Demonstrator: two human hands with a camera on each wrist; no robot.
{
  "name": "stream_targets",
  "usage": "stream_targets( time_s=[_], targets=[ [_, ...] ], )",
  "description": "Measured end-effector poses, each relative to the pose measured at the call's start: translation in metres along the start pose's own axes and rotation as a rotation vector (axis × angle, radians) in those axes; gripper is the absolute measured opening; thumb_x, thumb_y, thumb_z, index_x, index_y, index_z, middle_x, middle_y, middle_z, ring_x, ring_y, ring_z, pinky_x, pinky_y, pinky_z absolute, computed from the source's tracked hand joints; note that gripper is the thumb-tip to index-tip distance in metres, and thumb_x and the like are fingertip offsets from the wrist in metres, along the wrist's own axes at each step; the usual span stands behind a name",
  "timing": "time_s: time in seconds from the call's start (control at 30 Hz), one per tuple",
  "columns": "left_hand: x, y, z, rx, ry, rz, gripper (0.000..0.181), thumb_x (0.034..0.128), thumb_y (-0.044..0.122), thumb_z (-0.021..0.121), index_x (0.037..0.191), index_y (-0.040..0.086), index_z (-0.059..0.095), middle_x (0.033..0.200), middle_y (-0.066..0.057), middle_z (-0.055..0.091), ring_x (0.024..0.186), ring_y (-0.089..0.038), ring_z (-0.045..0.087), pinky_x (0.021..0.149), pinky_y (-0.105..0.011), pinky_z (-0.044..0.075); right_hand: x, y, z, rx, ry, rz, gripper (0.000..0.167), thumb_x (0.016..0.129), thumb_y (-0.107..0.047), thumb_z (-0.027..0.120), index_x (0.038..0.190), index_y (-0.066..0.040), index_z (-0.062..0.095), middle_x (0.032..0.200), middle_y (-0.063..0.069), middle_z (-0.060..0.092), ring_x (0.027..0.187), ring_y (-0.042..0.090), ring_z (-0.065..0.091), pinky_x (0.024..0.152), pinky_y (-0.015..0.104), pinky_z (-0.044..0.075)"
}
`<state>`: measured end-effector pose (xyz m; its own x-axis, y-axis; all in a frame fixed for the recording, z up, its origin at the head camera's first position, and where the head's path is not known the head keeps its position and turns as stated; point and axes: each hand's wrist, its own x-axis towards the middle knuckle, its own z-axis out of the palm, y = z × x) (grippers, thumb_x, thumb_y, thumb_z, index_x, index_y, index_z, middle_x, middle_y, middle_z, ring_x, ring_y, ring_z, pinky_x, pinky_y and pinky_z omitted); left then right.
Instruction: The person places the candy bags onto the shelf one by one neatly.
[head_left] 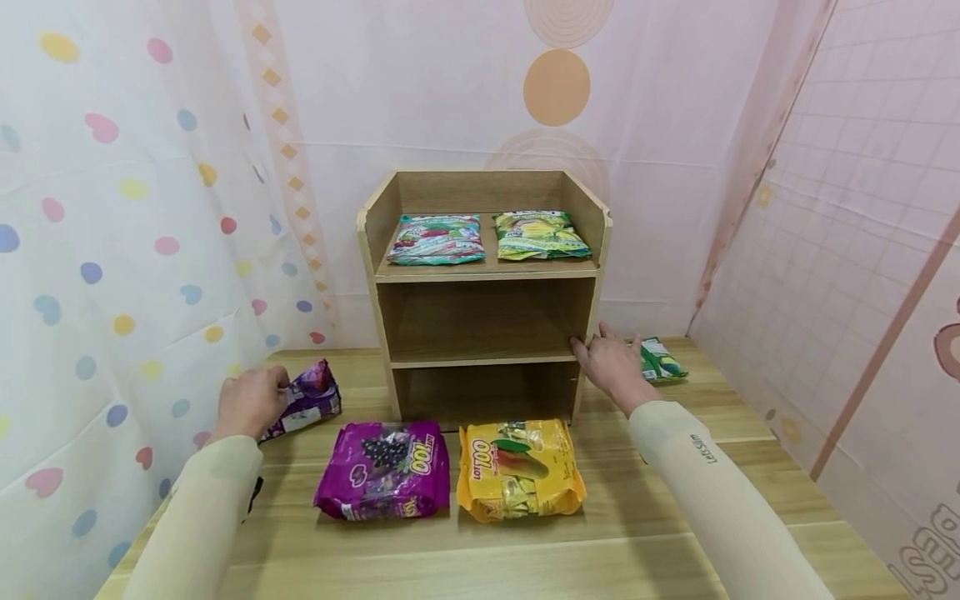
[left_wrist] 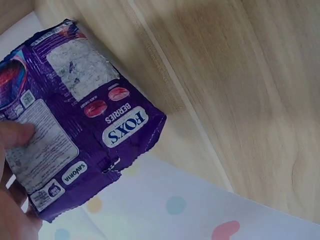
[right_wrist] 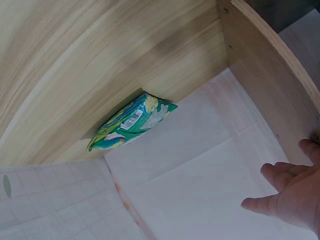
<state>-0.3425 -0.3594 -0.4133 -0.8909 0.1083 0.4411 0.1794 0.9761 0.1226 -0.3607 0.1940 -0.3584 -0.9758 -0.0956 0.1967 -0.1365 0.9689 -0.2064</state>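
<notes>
My left hand (head_left: 251, 403) pinches a purple Fox's Berries bag (head_left: 313, 398) left of the shelf. In the left wrist view the thumb lies across the back of that bag (left_wrist: 75, 115), with the other fingers beneath it. The right hand (head_left: 611, 363) is at the right side of the wooden shelf (head_left: 487, 275), fingers spread, fingertips by its edge; in the right wrist view this hand (right_wrist: 292, 192) holds nothing. Behind it, a green bag (head_left: 660, 360) lies on the table; the right wrist view shows the green bag (right_wrist: 132, 122) apart from the hand.
A teal bag (head_left: 437, 239) and a yellow-green bag (head_left: 542, 235) lie on the top shelf. In front of the shelf are a purple grape bag (head_left: 384, 471) and a yellow mango bag (head_left: 521, 469) on the table (head_left: 450, 567). Patterned curtains (head_left: 450, 92) hang around.
</notes>
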Motion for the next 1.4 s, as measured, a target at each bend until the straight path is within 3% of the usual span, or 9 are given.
stream_targets(
  time_s=[0.33, 0.53, 0.8, 0.93, 1.13, 1.2, 1.27, 1.4],
  targets=[
    [-0.003, 0.002, 0.000, -0.059, -0.070, 0.071, 0.018, 0.0761, -0.003, 0.063, 0.092, 0.001, 0.071, 0.086, -0.018, 0.070, 0.079, -0.041, 0.064, 0.074, -0.061, 0.047, -0.002, 0.000, -0.001, 0.000, 0.011, -0.004, 0.061, 0.107, -0.043, 0.030, 0.125, 0.004, 0.065, 0.151, 0.022, 0.041, 0.148, 0.032, 0.022, 0.110, 0.071, 0.001],
    [-0.005, 0.002, 0.004, 0.040, -0.123, 0.104, 0.032, 0.0781, 0.000, 0.064, 0.109, -0.003, 0.071, 0.096, -0.022, 0.068, 0.091, -0.046, 0.061, 0.078, -0.062, 0.047, -0.002, 0.000, -0.002, 0.001, 0.007, -0.010, 0.059, 0.107, -0.041, 0.031, 0.126, 0.004, 0.064, 0.151, 0.021, 0.042, 0.148, 0.032, 0.021, 0.110, 0.072, 0.001],
    [-0.018, -0.007, 0.012, 0.094, -0.112, 0.173, 0.035, 0.0712, -0.005, 0.071, 0.106, -0.001, 0.072, 0.096, -0.021, 0.065, 0.088, -0.046, 0.060, 0.076, -0.063, 0.046, -0.002, -0.001, -0.002, 0.001, 0.002, -0.012, 0.058, 0.108, -0.041, 0.031, 0.126, 0.003, 0.064, 0.149, 0.021, 0.045, 0.148, 0.031, 0.022, 0.110, 0.072, 0.001],
    [-0.028, -0.015, 0.016, 0.099, -0.169, 0.139, 0.031, 0.0745, -0.006, 0.072, 0.104, 0.002, 0.070, 0.093, -0.020, 0.065, 0.087, -0.046, 0.060, 0.073, -0.064, 0.046, -0.002, -0.002, -0.003, 0.008, 0.008, -0.004, 0.060, 0.107, -0.043, 0.031, 0.125, 0.004, 0.064, 0.152, 0.021, 0.041, 0.148, 0.031, 0.022, 0.110, 0.071, 0.001],
    [-0.031, -0.018, 0.011, 0.071, -0.375, 0.004, 0.015, 0.0801, -0.002, 0.065, 0.094, 0.004, 0.064, 0.090, -0.022, 0.065, 0.085, -0.045, 0.062, 0.073, -0.065, 0.048, -0.002, -0.001, -0.004, 0.031, 0.008, 0.010, 0.062, 0.107, -0.043, 0.030, 0.126, 0.005, 0.063, 0.154, 0.022, 0.036, 0.148, 0.032, 0.021, 0.111, 0.070, -0.001],
    [-0.029, -0.017, 0.010, 0.062, -0.387, -0.032, 0.008, 0.0812, -0.001, 0.061, 0.088, 0.004, 0.062, 0.087, -0.021, 0.065, 0.081, -0.043, 0.062, 0.071, -0.063, 0.049, -0.002, -0.001, -0.004, 0.037, 0.007, 0.015, 0.062, 0.107, -0.044, 0.030, 0.127, 0.006, 0.063, 0.155, 0.021, 0.034, 0.148, 0.032, 0.021, 0.111, 0.070, -0.001],
    [-0.029, -0.013, 0.010, 0.068, -0.342, -0.038, 0.004, 0.0843, 0.003, 0.059, 0.087, 0.001, 0.062, 0.088, -0.023, 0.064, 0.083, -0.044, 0.062, 0.071, -0.063, 0.049, -0.002, -0.001, -0.004, 0.039, 0.004, 0.016, 0.062, 0.107, -0.044, 0.030, 0.127, 0.006, 0.063, 0.156, 0.021, 0.033, 0.149, 0.032, 0.020, 0.111, 0.070, -0.001],
    [-0.028, 0.001, 0.014, 0.073, -0.307, -0.065, 0.035, 0.0943, 0.019, 0.059, 0.116, -0.009, 0.060, 0.110, -0.037, 0.056, 0.104, -0.057, 0.054, 0.081, -0.067, 0.046, -0.003, -0.001, -0.004, 0.033, -0.002, 0.011, 0.061, 0.107, -0.043, 0.030, 0.126, 0.005, 0.063, 0.155, 0.022, 0.034, 0.149, 0.032, 0.020, 0.111, 0.070, -0.001]
  ],
)
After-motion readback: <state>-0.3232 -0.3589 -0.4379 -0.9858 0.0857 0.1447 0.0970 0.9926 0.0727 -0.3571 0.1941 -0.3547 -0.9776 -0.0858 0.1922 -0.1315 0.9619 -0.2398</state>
